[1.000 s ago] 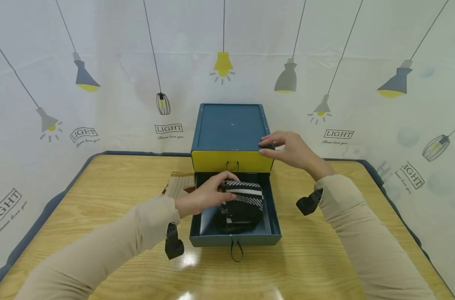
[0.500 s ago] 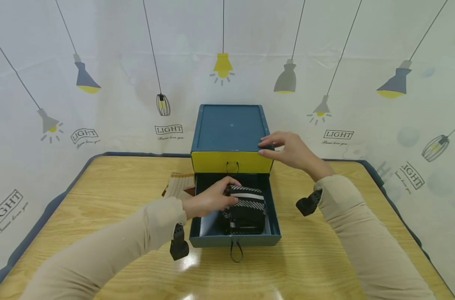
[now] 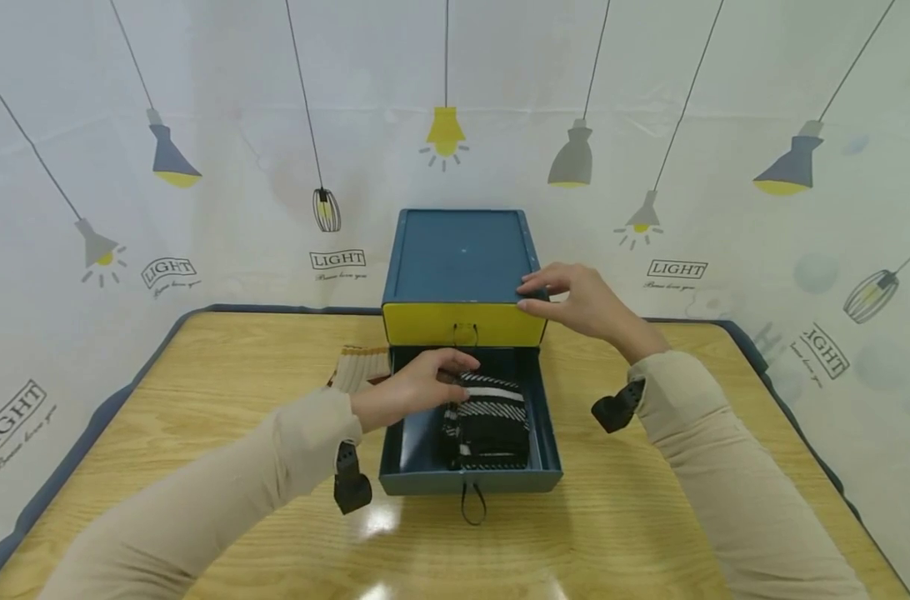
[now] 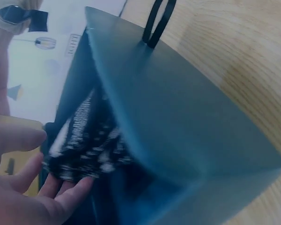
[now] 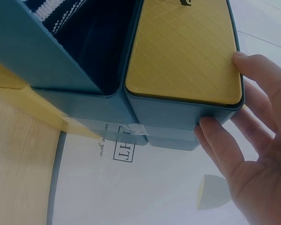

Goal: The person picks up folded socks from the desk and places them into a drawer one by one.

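A folded black sock (image 3: 494,425) with white stripes lies in the pulled-out lower drawer (image 3: 470,481) of a blue box. My left hand (image 3: 413,387) is over the drawer's left part, thumb and fingers apart and loosely bent at the sock's far left edge. In the left wrist view, the fingertips (image 4: 86,182) are right at the sock (image 4: 79,136); whether they touch it I cannot tell. My right hand (image 3: 586,304) rests on the front right corner of the blue box (image 3: 462,254), thumb at the yellow upper drawer front (image 3: 425,322), fingers on the top.
A beige ribbed sock (image 3: 361,367) with an ochre edge lies on the wooden table (image 3: 237,400) left of the box, partly behind my left hand. A black pull loop (image 3: 473,504) hangs from the drawer front. Behind the box stands a lamp-printed backdrop (image 3: 260,208).
My left hand first moved right with the sock's edge, then drew back slightly left, its fingers parting from the sock, which now lies flatter in the drawer. My right hand stayed put.
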{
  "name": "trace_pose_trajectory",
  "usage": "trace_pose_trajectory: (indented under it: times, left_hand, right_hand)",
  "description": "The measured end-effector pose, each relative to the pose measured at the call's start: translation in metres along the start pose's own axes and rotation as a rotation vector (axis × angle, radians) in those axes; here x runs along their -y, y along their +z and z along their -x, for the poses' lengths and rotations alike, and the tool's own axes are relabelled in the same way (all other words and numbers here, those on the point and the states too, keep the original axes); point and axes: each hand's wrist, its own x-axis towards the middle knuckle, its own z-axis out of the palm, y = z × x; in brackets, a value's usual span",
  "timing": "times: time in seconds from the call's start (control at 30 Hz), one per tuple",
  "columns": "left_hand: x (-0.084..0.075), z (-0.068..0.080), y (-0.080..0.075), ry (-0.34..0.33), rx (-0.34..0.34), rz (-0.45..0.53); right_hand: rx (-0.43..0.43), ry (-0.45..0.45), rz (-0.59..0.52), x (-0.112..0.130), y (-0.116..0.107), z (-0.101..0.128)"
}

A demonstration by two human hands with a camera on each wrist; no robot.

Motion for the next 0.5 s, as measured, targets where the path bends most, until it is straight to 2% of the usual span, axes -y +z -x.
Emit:
trace_pose_trajectory:
  times: [0.13, 0.27, 0.5]
  left_hand:
    - [0.000, 0.008, -0.006, 0.048, 0.036, -0.061]
    - [-0.001, 0.019, -0.011, 0.095, 0.068, -0.082]
    - [-0.007, 0.040, -0.018, 0.260, 0.069, -0.052]
  right_hand:
    - [-0.003, -0.002, 0.000, 0.000, 0.001, 0.000]
    - [-0.013, -0.001, 0.002, -0.001, 0.002, 0.001]
    - [-0.016, -0.006, 0.007, -0.002, 0.002, 0.000]
